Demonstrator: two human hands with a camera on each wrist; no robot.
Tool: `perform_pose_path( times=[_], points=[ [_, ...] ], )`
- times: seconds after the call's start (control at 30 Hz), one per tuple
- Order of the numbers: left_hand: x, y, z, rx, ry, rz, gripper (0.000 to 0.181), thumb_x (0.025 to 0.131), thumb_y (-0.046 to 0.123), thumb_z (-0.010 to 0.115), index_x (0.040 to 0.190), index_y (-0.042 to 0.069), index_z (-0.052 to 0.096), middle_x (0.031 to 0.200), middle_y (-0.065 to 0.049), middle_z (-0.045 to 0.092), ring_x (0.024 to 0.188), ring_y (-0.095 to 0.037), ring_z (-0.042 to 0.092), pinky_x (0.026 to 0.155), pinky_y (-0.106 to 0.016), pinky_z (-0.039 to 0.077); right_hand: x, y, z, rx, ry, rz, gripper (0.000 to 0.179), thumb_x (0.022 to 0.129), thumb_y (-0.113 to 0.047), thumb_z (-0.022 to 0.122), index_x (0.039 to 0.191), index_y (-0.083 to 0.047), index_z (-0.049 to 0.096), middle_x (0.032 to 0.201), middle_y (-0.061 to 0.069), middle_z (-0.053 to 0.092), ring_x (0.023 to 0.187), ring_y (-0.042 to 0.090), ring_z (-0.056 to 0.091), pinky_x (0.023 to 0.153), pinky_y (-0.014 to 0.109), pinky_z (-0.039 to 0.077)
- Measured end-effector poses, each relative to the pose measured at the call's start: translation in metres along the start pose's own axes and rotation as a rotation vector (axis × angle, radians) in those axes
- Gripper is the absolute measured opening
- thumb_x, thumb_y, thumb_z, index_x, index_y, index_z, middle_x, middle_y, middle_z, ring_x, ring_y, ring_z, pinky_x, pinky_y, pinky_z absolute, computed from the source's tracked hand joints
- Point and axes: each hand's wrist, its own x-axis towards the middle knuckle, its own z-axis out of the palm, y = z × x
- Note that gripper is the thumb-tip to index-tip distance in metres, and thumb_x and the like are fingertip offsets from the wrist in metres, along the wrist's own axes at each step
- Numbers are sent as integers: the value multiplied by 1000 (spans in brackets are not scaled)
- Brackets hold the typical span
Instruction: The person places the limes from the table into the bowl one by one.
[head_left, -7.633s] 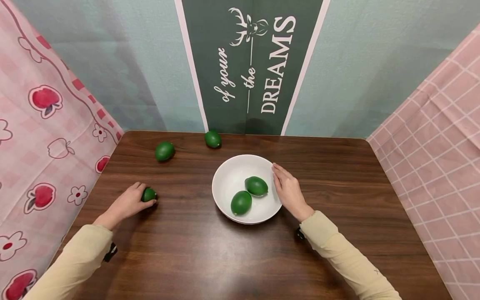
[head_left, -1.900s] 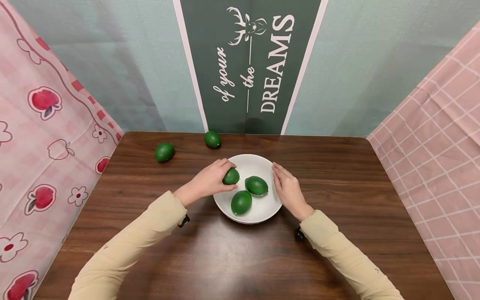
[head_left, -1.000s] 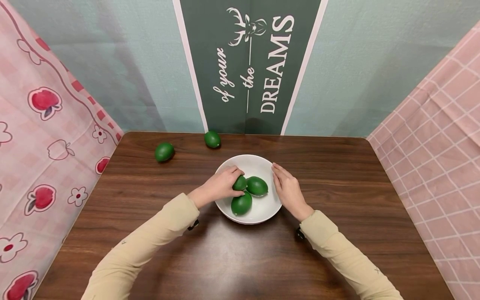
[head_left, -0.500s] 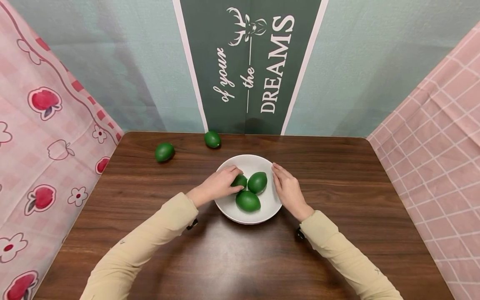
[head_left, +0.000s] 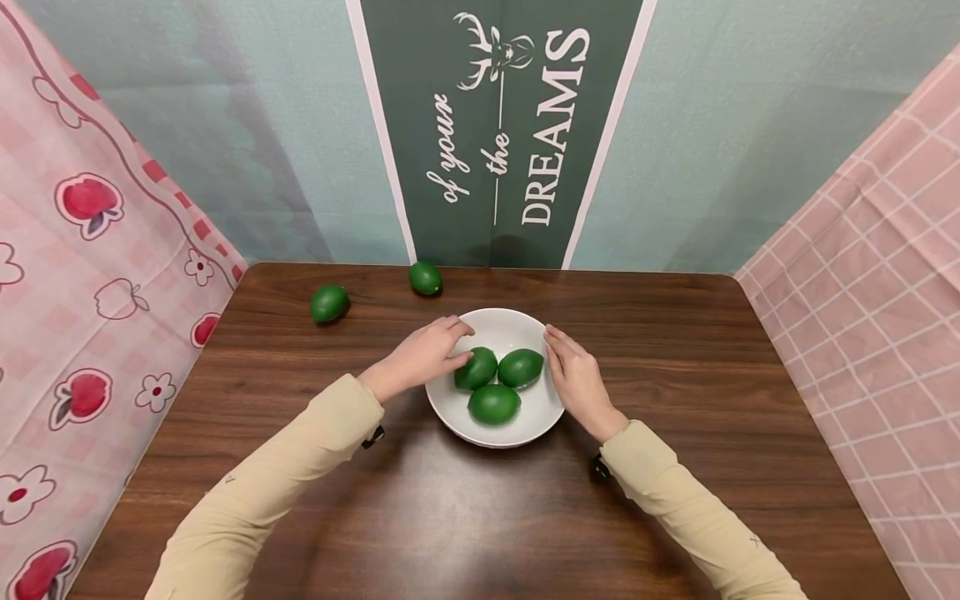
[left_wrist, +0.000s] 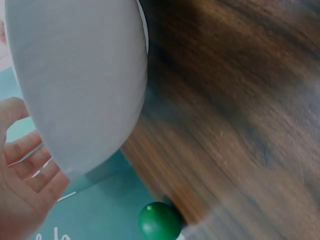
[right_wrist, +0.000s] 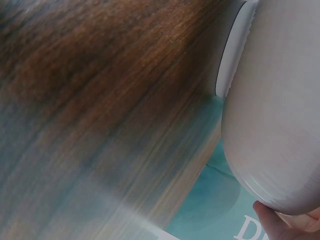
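A white bowl [head_left: 536, 421] stands on the table with three green limes in it: a left lime [head_left: 478, 372], a right lime [head_left: 521, 367] and a front lime [head_left: 494, 405]. My left hand [head_left: 420, 354] is over the bowl's left rim, fingers spread, nothing held; its thumb tip is at the left lime, and whether they touch I cannot tell. In the left wrist view the left hand [left_wrist: 27, 187] shows beyond the bowl's outer wall [left_wrist: 80, 80]. My right hand [head_left: 579, 379] rests against the right rim with straight fingers. Most of it is hidden in the right wrist view.
Two more limes lie on the brown wooden table [head_left: 675, 350]: one lime [head_left: 329, 303] at the back left, another lime [head_left: 425, 278] near the back edge. A printed cloth [head_left: 480, 133] hangs behind, and pink cloths flank both sides.
My left hand brought a lime from the left table into the bowl, let it go and drew back leftward. The limes in the bowl shifted and turned. My right hand stayed at the rim.
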Motion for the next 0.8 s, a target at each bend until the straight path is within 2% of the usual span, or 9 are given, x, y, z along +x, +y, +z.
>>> perform_pose_path(
  times=[0.43,0.8],
  points=[
    [-2,-14,-12,11,65,-24,31,89,21,58,113,2,58,106,-10,56,98,-22,55,81,-35,48,0,0,-1,1,-3,3,29,92,-5,50,117,8,58,125,15,54,116,29,51,95,40,41],
    [-5,-31,-14,0,53,-102,31,89,20,58,114,2,57,108,-11,56,101,-23,56,82,-37,48,0,1,0,-2,-6,5,29,92,-6,50,117,8,58,126,15,54,116,29,50,96,40,41]
  ],
)
